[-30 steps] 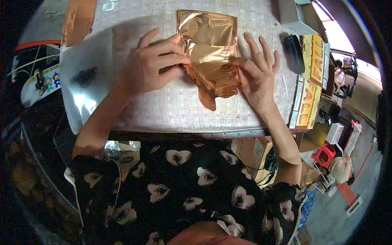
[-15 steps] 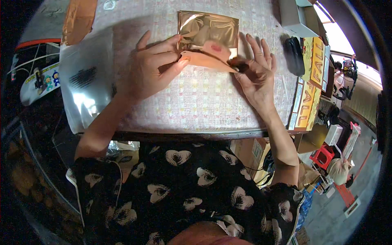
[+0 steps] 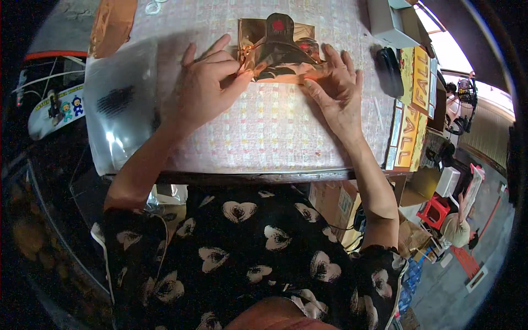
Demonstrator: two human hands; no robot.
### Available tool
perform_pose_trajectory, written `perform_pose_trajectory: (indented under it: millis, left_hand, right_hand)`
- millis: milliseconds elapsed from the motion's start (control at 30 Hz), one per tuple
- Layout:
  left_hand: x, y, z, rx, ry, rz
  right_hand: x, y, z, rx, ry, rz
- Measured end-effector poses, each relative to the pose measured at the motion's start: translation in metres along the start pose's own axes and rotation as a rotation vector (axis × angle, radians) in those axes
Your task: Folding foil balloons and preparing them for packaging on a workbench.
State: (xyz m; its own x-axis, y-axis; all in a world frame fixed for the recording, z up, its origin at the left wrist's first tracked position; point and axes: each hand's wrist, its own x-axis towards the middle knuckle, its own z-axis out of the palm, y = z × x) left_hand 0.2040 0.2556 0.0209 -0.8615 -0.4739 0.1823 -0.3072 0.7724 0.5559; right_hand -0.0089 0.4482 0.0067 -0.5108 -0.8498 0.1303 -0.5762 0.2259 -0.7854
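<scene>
A piece of shiny copper-coloured foil (image 3: 283, 55) lies partly folded near the middle of the table, with a rounded tab rising at its far side and a red reflection on the tab. My left hand (image 3: 209, 85) pinches the foil's left edge between thumb and forefinger, the other fingers loosely bent. At the near right edge, my right hand (image 3: 340, 98) has its thumb close against the foil and its fingers curled over the right end. Whether those right fingertips grip the foil is partly hidden.
A clear plastic bag (image 3: 118, 118) covers the table's left side, below a brown packet (image 3: 113, 27). To the right lie a black case (image 3: 389, 71), a thin white stick (image 3: 379, 114), printed yellow-orange packages (image 3: 407, 135) and a white box (image 3: 390, 25). The checked tablecloth (image 3: 258, 137) reaches the front edge.
The foil's lifted near flap has turned over toward the far side, so a rounded tab now shows. My right hand has moved slightly left, its thumb extended against the near edge.
</scene>
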Motion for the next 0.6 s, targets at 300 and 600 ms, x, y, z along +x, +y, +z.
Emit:
perform_pose_trajectory:
  millis: [300,600]
  left_hand:
    - [-0.004,-0.003,0.004,-0.029,-0.026,0.006]
    - [0.002,0.008,0.003,0.069,-0.06,-0.057]
  right_hand:
    - [-0.003,-0.002,-0.003,-0.178,-0.035,-0.101]
    - [-0.001,0.002,0.0,-0.195,0.001,-0.036]
